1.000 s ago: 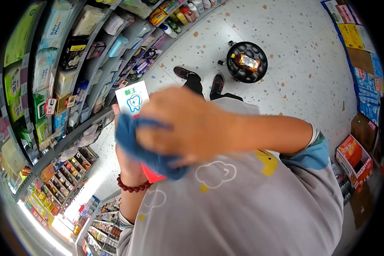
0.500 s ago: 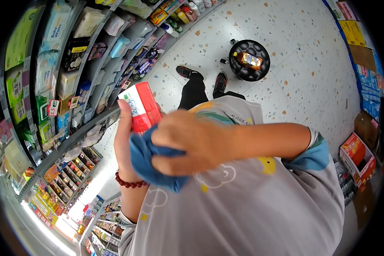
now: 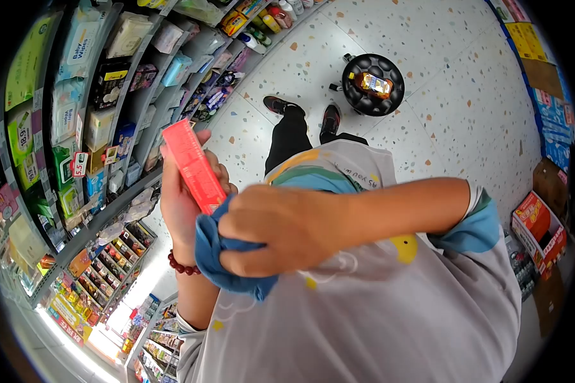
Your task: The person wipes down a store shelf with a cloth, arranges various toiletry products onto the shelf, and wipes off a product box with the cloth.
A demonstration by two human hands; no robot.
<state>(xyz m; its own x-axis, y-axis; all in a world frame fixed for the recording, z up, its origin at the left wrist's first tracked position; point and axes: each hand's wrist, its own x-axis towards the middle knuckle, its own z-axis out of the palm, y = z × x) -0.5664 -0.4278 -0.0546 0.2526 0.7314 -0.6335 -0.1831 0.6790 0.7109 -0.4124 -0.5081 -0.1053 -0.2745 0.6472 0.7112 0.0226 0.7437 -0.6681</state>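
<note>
My left hand (image 3: 180,207), with a dark red bead bracelet at the wrist, holds a slim red box (image 3: 195,167) in front of my body. One of its narrow printed sides faces up, and the fingers curl behind it. My right hand (image 3: 271,223) is closed on a bunched blue cloth (image 3: 227,262), which touches the lower end of the box. Part of the cloth hides under the right fingers.
Shelves with wipes packs (image 3: 80,41) and other packaged goods rise on the left. A round black stool (image 3: 390,105) with an amber bottle (image 3: 374,85) lying on it stands on the speckled floor ahead. Stacked boxes line the right, including a red carton (image 3: 535,220).
The red box has been turned in my left hand from its broad white-and-red face to a narrow red side. The cloth has shifted slightly down along with my right hand.
</note>
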